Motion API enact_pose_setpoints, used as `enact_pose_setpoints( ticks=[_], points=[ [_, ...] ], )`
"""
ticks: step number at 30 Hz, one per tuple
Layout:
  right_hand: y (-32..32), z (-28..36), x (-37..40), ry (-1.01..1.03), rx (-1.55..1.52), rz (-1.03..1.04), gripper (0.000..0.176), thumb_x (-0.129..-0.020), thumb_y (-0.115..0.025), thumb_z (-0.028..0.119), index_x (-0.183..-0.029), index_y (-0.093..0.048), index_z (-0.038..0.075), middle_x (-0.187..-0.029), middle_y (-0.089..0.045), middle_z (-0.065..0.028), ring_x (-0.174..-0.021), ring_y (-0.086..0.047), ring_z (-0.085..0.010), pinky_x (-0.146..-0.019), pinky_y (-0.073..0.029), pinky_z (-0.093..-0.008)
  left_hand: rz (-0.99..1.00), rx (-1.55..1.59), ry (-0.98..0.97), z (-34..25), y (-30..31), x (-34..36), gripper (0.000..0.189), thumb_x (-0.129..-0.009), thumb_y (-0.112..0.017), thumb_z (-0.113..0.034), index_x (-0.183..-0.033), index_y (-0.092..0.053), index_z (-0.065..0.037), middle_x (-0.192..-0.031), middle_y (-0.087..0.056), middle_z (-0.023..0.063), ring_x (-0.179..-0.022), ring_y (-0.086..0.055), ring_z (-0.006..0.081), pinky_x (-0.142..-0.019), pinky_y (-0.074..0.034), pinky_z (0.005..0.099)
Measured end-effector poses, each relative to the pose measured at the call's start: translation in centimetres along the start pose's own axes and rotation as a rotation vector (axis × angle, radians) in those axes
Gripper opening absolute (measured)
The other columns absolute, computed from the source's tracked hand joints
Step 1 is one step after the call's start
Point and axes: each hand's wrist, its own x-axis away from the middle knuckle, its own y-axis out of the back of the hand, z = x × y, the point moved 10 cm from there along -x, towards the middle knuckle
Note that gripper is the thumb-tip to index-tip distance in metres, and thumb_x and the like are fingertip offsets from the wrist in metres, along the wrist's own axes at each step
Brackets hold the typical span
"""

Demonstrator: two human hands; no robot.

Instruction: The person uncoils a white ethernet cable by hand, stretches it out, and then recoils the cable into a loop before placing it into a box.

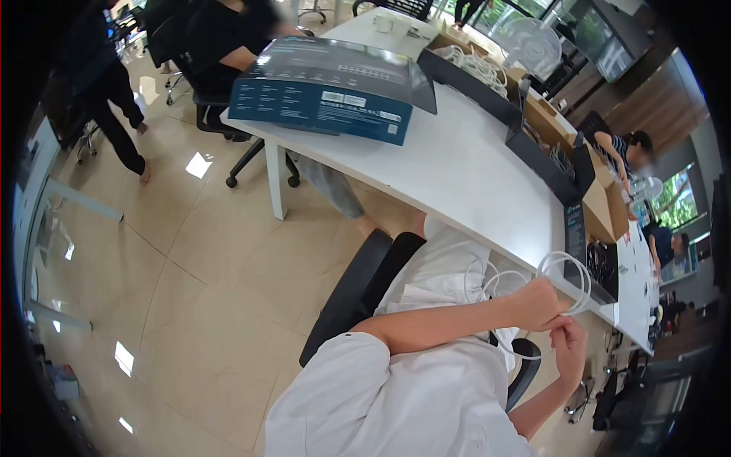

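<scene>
A white cable [588, 283] hangs in loose loops around my hands, just off the table's near edge. My left hand [533, 305] is closed around part of the coil, and loops stick out beyond its fingers. Close against it, my right hand [569, 346] is closed with its fingers pinched on the cable by the left fingertips. The exact spot it grips is hidden. Further strands dangle over my lap and below the left wrist.
The white table [472, 164] carries a large blue-and-grey printed box [320, 95]. Along its far side stand open cartons, one with white cables [472, 65], another with black cables [601, 263]. A fan [533, 44] stands behind. Other people sit or stand nearby.
</scene>
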Motion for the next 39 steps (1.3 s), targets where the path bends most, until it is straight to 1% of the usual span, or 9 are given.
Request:
enact_pose_setpoints(
  ticks=[6,9,13,18,21,27,33,37,39],
  points=[
    [-0.4,-1.3,-1.7,0.004,0.021,-0.112,0.010,-0.089,-0.050,-0.004,-0.094,-0.058,-0.001,-0.072,-0.054,-0.0017,-0.064,-0.049,-0.0066,-0.059,-0.038,-0.0222,-0.112,0.015,0.149,2.4,0.9,0.2,0.039,-0.089,-0.058,-0.038,-0.067,-0.053,-0.006,-0.047,-0.050,0.0121,-0.044,-0.052,0.0353,-0.047,-0.041,0.0425],
    [-1.8,-1.8,-3.7,0.210,-0.157,-0.211,0.025,-0.087,-0.049,-0.008,-0.111,-0.050,-0.001,-0.084,-0.055,-0.0045,-0.069,-0.052,-0.0082,-0.064,-0.042,-0.0228,-0.137,-0.049,0.224,5.0,2.5,-0.3,0.039,-0.089,-0.058,-0.037,-0.065,-0.053,-0.006,-0.048,-0.051,0.0127,-0.045,-0.052,0.0357,-0.048,-0.042,0.0423],
    [-6.3,-3.1,-4.5,-0.193,-0.476,0.024,0.044,-0.084,-0.054,-0.007,-0.125,-0.040,0.000,-0.089,-0.054,-0.0062,-0.080,-0.058,-0.0150,-0.078,-0.048,-0.0271,-0.184,-0.012,0.399,8.0,5.6,0.1,0.040,-0.090,-0.058,-0.036,-0.064,-0.051,-0.007,-0.048,-0.049,0.0122,-0.045,-0.051,0.0341,-0.046,-0.038,0.0421],
    [-9.8,-2.1,-4.7,0.002,-0.763,0.431,0.026,-0.085,-0.064,0.005,-0.106,-0.050,0.003,-0.096,-0.067,-0.0122,-0.087,-0.066,-0.0220,-0.093,-0.046,-0.0376,-0.319,-0.071,0.447,9.5,9.0,-0.6,0.042,-0.092,-0.057,-0.035,-0.062,-0.049,-0.007,-0.048,-0.046,0.0128,-0.046,-0.049,0.0353,-0.045,-0.035,0.0423],
    [-8.6,-2.6,-4.8,-0.005,-0.748,0.418,0.015,-0.092,-0.058,0.009,-0.105,-0.051,0.004,-0.085,-0.066,-0.0065,-0.079,-0.064,-0.0167,-0.082,-0.049,-0.0305,-0.314,-0.029,0.458,9.5,8.6,-0.9,0.045,-0.094,-0.054,-0.037,-0.062,-0.048,-0.007,-0.048,-0.044,0.0137,-0.047,-0.047,0.0360,-0.045,-0.034,0.0420],
    [2.1,-8.5,-5.0,-0.164,-0.660,-0.294,0.017,-0.100,-0.050,0.020,-0.106,-0.052,0.004,-0.073,-0.052,0.0055,-0.064,-0.049,-0.0043,-0.057,-0.037,-0.0176,-0.034,0.312,0.544,10.1,3.1,-0.2,0.054,-0.098,-0.047,-0.046,-0.062,-0.043,-0.007,-0.051,-0.036,0.0105,-0.044,-0.036,0.0258,-0.046,-0.031,0.0380],
    [6.2,-9.0,-4.5,0.106,-0.313,-0.649,0.018,-0.099,-0.054,0.014,-0.111,-0.053,0.001,-0.088,-0.055,0.0000,-0.081,-0.053,-0.0082,-0.073,-0.045,-0.0224,0.327,1.282,0.783,5.6,-1.9,0.2,0.048,-0.100,-0.039,-0.047,-0.066,-0.037,-0.014,-0.054,-0.027,-0.0053,-0.045,-0.020,0.0090,-0.044,-0.019,0.0282],
    [3.7,-9.6,-5.5,0.018,-0.534,-0.575,0.016,-0.096,-0.056,0.009,-0.108,-0.058,-0.001,-0.095,-0.058,-0.0033,-0.087,-0.056,-0.0115,-0.081,-0.046,-0.0258,0.271,1.625,0.824,4.5,-1.3,0.1,0.043,-0.101,-0.034,-0.045,-0.070,-0.035,-0.015,-0.054,-0.022,-0.0078,-0.045,-0.015,0.0070,-0.044,-0.015,0.0267],
    [2.8,-10.1,-5.5,0.011,-0.639,-0.601,0.018,-0.096,-0.057,0.013,-0.110,-0.061,0.001,-0.096,-0.061,-0.0014,-0.078,-0.051,-0.0056,-0.069,-0.041,-0.0205,0.210,1.651,0.832,5.2,-0.9,0.2,0.042,-0.101,-0.034,-0.044,-0.070,-0.036,-0.015,-0.053,-0.021,-0.0079,-0.044,-0.016,0.0073,-0.044,-0.014,0.0270]
  ],
)
